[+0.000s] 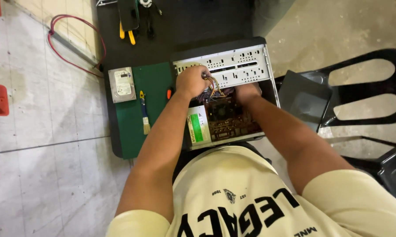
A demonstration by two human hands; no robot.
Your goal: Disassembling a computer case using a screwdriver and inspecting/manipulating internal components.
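While left hand (191, 80) is clenched on the coloured wire bundle (213, 85) at 12 o'clock of the open PC case (244, 66), right hand (247, 93) sits inside, grip unclear; wires prob. soft, light, fragile — hold near plug.

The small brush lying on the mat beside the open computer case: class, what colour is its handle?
Blue and yellow handle on the small brush, seen in the head view.

Grey tiled floor (40, 175), black plastic chair (373, 87) at right.
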